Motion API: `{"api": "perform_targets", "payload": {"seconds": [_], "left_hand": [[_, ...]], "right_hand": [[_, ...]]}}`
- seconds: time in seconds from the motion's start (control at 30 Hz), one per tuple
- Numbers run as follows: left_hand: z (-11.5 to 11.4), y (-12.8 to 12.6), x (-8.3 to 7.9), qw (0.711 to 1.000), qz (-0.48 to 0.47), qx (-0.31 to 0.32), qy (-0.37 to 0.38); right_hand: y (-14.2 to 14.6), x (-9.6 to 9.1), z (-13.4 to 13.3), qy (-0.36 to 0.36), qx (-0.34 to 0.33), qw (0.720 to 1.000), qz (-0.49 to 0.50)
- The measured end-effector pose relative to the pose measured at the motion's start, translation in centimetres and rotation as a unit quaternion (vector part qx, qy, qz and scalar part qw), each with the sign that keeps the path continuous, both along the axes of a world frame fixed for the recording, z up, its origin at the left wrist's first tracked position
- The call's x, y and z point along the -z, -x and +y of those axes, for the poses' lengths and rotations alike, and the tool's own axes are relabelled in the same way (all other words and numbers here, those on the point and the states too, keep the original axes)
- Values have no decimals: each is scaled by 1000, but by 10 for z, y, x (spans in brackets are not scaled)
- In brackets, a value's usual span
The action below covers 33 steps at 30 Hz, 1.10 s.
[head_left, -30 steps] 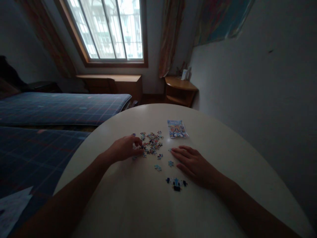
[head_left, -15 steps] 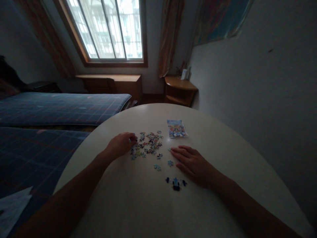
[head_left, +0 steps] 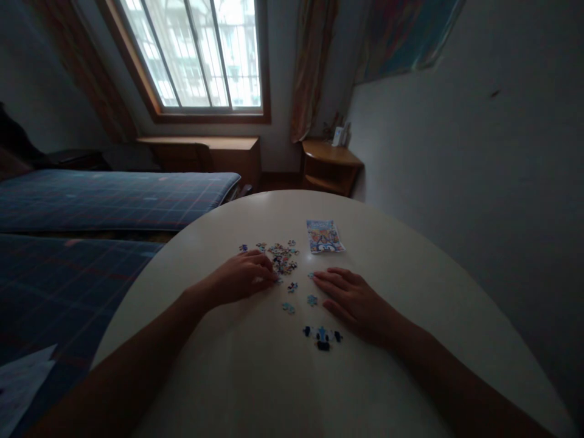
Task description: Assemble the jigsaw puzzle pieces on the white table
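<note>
Loose jigsaw puzzle pieces (head_left: 283,258) lie in a heap on the round table, left of centre. My left hand (head_left: 244,277) is over the near left side of the heap, covering part of it. Its fingers are curled, with thumb and fingertips closed on a small pale puzzle piece (head_left: 278,278). My right hand (head_left: 351,295) rests palm down on the table, fingers stretched out. Its fingertips touch a light blue piece (head_left: 311,275). Between the hands lie more single pieces (head_left: 312,300). Nearer me is a small joined section (head_left: 323,336) in blue, white and black.
A colourful printed picture sheet (head_left: 325,236) lies beyond my right hand on the cream table (head_left: 255,377). Plaid-covered beds (head_left: 114,198) stand at the left, with white paper (head_left: 25,383) at lower left. A white wall (head_left: 447,164) runs along the right.
My left hand has moved right, from the left edge of the heap towards its near middle, now hiding pieces there. My right hand stays in place.
</note>
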<state>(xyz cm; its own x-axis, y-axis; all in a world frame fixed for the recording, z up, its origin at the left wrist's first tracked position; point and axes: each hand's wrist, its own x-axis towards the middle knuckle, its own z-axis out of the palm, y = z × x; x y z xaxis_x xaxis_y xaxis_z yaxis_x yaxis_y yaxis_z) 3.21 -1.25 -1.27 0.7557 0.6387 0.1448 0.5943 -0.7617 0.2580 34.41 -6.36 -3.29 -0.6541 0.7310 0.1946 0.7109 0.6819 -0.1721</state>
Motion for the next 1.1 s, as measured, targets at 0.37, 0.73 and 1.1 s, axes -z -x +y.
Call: {"api": "perform_targets", "payload": {"seconds": [0.37,0.73,1.1], "left_hand": [[6,1,11,999,-2,-8,-47],[9,4,13,985,14,-137,-103],[2,-4,13,998,5,-7,-67]], "right_hand": [[1,-1,-1,5,-3,1000,-2],[-1,-1,0,12,1,1000,-3],[0,-3,-1,19,5,1000,-10]]}}
